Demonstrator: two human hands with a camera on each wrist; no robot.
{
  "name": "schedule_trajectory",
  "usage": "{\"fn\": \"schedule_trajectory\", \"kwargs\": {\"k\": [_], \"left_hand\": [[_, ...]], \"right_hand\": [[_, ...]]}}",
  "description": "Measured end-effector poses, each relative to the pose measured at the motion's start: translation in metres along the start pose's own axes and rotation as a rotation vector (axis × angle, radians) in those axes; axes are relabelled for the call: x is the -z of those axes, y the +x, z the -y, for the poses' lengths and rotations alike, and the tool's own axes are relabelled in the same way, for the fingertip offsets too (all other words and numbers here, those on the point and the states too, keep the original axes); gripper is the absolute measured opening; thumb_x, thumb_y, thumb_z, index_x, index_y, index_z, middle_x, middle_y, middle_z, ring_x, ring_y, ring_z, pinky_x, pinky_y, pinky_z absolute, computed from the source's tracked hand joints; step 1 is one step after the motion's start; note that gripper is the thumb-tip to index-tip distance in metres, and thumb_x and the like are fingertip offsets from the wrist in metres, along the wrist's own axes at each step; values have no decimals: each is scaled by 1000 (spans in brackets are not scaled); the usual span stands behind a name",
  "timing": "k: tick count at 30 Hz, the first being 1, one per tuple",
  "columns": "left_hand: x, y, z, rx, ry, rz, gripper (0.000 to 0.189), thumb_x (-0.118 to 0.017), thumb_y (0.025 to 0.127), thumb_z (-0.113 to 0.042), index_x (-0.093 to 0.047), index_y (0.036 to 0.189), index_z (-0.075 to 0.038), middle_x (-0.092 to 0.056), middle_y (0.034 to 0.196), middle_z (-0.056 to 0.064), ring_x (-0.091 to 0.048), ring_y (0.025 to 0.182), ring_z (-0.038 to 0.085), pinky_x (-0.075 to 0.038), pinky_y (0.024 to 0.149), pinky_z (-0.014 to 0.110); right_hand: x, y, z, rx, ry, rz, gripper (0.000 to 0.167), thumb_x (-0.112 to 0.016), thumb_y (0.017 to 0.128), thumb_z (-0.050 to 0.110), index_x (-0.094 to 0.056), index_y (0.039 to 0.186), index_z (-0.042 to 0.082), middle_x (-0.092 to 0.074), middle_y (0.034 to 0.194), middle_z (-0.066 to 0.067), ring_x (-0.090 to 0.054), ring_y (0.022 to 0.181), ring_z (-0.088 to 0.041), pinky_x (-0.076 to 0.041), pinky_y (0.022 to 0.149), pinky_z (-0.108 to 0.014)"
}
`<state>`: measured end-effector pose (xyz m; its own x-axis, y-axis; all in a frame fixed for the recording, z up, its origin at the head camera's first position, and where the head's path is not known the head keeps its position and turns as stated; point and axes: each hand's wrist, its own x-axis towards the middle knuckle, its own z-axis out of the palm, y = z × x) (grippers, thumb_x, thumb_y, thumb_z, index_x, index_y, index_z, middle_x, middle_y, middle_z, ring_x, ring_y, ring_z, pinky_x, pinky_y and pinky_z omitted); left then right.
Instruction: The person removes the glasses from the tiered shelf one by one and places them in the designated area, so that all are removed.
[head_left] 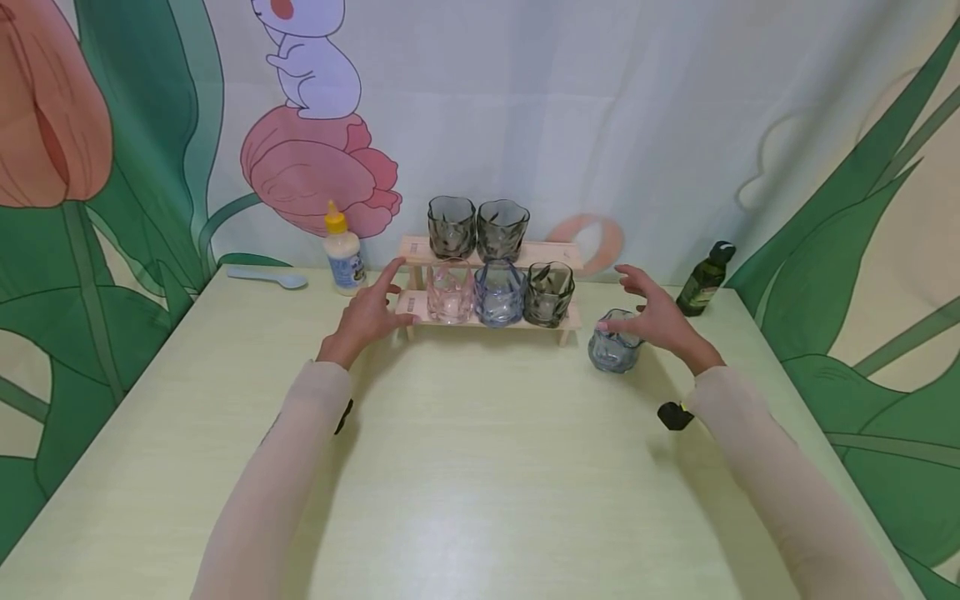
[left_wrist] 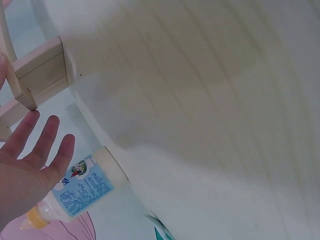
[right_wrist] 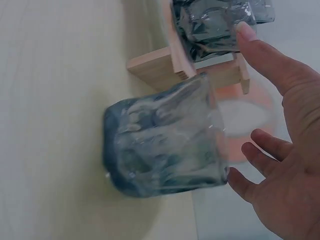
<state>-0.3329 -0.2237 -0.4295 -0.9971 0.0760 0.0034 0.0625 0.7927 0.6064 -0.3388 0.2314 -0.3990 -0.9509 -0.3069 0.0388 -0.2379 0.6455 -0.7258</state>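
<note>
Right wrist: bluish tumbler (right_wrist: 160, 145) (translucent).

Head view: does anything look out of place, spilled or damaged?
One thing: a blue-grey glass stands on the tabletop, right of the two-tier wooden rack, which holds five other glasses yet has a gap at its upper tier's right end. I see no spill or damage.

pale sleeves (head_left: 262, 483) and black wrist devices (head_left: 676, 416) are worn.

place: likely a staged indoor tabletop set | flower-print curtain (head_left: 480, 108) around | pale table (head_left: 480, 467)
</note>
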Motion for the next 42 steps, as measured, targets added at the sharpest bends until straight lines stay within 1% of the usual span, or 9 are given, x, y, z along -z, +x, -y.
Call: {"fn": "schedule_trajectory", "kwargs": {"k": [9,14,20,26,29,32,38,42], "left_hand": [[0,1,1,-1,2,3,101,-80,86,-29,-10,159,-38,-54,146,17,-54,125,42,-44,100,65],[-1,1,2,5,5,5,101,-79,86,-29,-10,159,-38,-54,146,17,-55,124,42,-45,100,64],[-2,1,4,11,4,-1,101,-79,86,-28,-10,159,-38,-54,146,17,-54,124,42,-43,101,65],[-1,1,3,-16,6,-13,100,-80,86,-28,-11,159,-37,-55,145,18,-55,123,43,-46,99,63],[0,0,3,-33,10,-21,100,-79,86,-29,-12,159,-36,-55,144,19,-56,121,43,-47,98,62],[1,0,3,-34,15,-22,100,-79,86,-29,-11,159,-36,-55,144,19,-56,121,43,-47,98,62],[-1,0,4,-30,19,-20,100,-79,86,-29,-11,159,-36,-56,144,18,-56,122,43,-47,98,62],[-1,1,4,-30,21,-19,100,-79,86,-29,-11,159,-37,-56,143,18,-57,122,43,-47,98,61]], "right_hand": [[4,24,27,36,28,-52,98,-82,84,26,-19,160,22,-27,162,-21,-27,149,-40,-29,116,-61],[3,38,44,55,19,-41,99,-82,84,27,-18,160,24,-28,162,-20,-28,150,-37,-30,116,-60],[-1,58,60,81,24,-25,100,-83,82,28,-20,160,25,-27,162,-19,-29,149,-37,-32,114,-61],[-5,76,74,129,13,-22,99,-84,81,28,-23,159,20,-31,160,-21,-34,146,-39,-34,113,-62],[-8,84,81,142,13,-33,98,-85,81,27,-25,158,19,-32,161,-18,-36,145,-39,-34,113,-61],[-12,90,87,142,12,-21,100,-85,80,30,-24,158,21,-30,162,-14,-35,146,-37,-35,113,-60],[-18,99,92,126,39,5,102,-85,80,34,-22,159,26,-31,160,-18,-32,147,-35,-34,114,-58],[-22,104,95,117,53,11,102,-85,80,34,-22,159,28,-30,160,-18,-31,148,-33,-34,115,-57]]}}
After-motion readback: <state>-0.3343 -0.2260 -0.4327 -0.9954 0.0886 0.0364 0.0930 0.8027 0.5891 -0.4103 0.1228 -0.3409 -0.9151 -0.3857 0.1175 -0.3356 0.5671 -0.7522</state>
